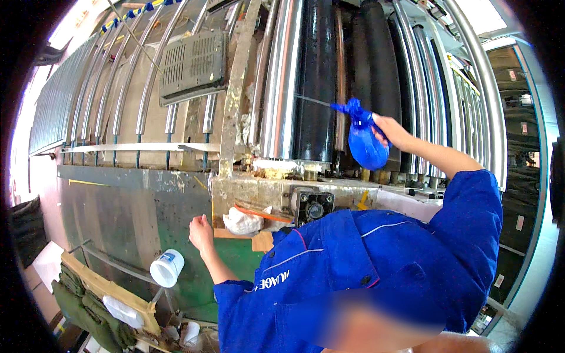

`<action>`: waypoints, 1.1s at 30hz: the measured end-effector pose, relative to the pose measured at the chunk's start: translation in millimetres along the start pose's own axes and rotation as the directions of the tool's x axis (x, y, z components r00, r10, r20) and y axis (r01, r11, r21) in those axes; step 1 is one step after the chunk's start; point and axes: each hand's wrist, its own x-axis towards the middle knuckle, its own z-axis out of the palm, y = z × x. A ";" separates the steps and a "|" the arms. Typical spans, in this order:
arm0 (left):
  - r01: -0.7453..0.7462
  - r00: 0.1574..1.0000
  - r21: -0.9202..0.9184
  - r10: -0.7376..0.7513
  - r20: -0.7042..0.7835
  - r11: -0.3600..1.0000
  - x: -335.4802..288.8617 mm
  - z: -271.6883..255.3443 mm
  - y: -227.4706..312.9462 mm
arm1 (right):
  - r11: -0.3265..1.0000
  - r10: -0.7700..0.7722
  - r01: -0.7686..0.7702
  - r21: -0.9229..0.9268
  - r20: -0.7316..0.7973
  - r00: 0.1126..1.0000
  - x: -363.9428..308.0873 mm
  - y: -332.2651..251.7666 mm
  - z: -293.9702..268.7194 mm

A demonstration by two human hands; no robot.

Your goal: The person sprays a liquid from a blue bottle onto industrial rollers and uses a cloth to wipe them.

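Observation:
My right hand is wrapped round the neck of a translucent blue spray bottle, held tilted above the machine's rollers. From its blue nozzle a thin straight line, like a jet of liquid, runs left to the shiny metal roller. Just under that line lies a glossy black roller. My left hand hangs in the air beside the machine's lower frame, fingers curled together, with nothing visible in them. Closest to it is a crumpled white cloth on the ledge.
An orange strip lies by the cloth, near a square black bearing block. A grey vented cover rests over thin metal rollers at left. A white bucket stands low on the left. Dark green fabric lies at lower left.

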 end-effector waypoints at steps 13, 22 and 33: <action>0.013 0.996 0.028 -0.015 0.083 1.000 6.2 -0.6 4.6 | 0.779 0.189 -0.085 -0.621 0.104 0.976 -34.4 78.3 -11.1; -0.010 0.998 0.024 0.008 0.070 1.000 3.1 -0.6 16.0 | 0.632 -0.005 0.028 -0.775 0.031 0.999 -21.7 99.1 -58.1; -0.003 0.997 0.027 0.001 0.072 1.000 4.6 -4.1 13.8 | 0.892 -0.079 -0.045 -0.449 -0.254 0.964 22.7 72.7 -91.2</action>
